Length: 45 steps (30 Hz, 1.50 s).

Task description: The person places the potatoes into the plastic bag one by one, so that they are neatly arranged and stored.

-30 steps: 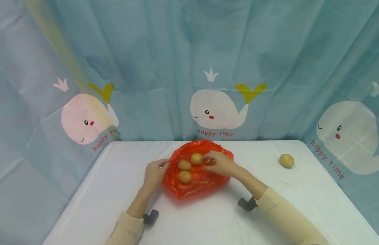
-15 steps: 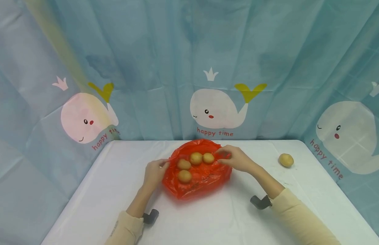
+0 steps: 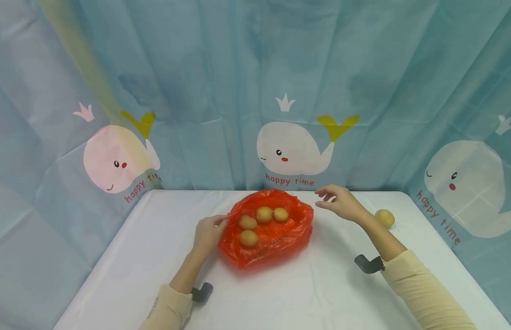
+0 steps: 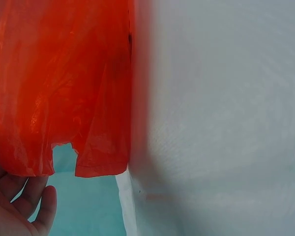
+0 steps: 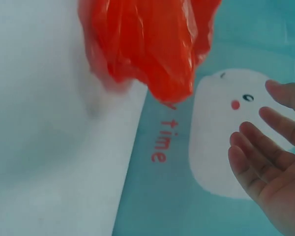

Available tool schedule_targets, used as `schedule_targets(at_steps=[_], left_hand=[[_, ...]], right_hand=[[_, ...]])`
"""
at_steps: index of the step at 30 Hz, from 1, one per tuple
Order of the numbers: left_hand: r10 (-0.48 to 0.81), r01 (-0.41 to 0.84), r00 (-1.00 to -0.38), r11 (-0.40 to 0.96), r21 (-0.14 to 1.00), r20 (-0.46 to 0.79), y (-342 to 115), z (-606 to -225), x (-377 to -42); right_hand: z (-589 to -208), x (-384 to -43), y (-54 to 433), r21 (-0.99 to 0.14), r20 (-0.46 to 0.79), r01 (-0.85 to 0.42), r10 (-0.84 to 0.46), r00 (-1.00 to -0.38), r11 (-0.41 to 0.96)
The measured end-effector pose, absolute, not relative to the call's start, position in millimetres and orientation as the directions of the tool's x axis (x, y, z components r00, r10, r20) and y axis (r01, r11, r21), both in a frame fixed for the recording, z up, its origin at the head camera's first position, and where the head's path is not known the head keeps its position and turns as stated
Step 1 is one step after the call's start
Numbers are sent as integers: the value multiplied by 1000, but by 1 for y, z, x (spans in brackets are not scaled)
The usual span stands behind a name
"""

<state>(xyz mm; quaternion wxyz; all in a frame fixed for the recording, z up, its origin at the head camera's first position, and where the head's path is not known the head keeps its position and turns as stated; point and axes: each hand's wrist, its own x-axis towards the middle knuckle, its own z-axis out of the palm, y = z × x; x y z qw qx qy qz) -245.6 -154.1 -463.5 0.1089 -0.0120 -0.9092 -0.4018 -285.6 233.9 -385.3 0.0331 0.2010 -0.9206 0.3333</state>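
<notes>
A red plastic bag [image 3: 280, 243] lies spread with its mouth up on the white table. Several potatoes [image 3: 264, 214] rest inside it. At the bag's left rim my left hand [image 3: 206, 234] pinches the plastic between thumb and fingertips. In the left wrist view, part of that hand [image 4: 19, 204] shows at the lower left, its other fingers loose below the bag's edge. Right of the bag, my right hand [image 3: 342, 201] hovers above the table with fingers spread and relaxed, holding nothing. The right wrist view shows this hand [image 5: 275, 167] apart from the bag [image 5: 147, 44].
A single potato [image 3: 385, 218] lies at the far right of the table [image 3: 280, 298], partly behind my right forearm. A blue curtain [image 3: 222, 91] with whale prints hangs behind the table and along both sides.
My right hand has drawn out of the bag and moved right, leaving a potato in the bag beside the others. My left hand has stayed at the rim.
</notes>
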Motion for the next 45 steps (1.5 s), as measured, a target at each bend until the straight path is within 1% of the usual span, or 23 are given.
schedule_targets(at_steps=[5, 10, 18, 26, 33, 45], left_hand=[[-58, 117, -976, 676, 727, 211, -155, -468, -243], [-56, 102, -980, 681, 726, 190, -155, -467, -241], [-61, 96, -981, 679, 728, 186, -155, -461, -242], [-65, 84, -983, 676, 732, 172, -157, -465, -243], [-68, 89, -981, 666, 741, 179, -158, -464, -243], [-62, 90, -982, 670, 737, 176, -159, -466, -244]], right_hand=[[-383, -285, 244, -590, 190, -380, -334, -923, 713], [-382, -287, 251, -586, 169, -354, -317, -933, 729], [-379, -295, 264, -562, 193, -364, -310, -931, 743], [-380, -303, 280, -560, 112, -277, -260, -959, 781], [-380, -310, 295, -531, 128, -275, -246, -961, 801], [-386, -309, 318, -533, 69, -192, -184, -980, 824]])
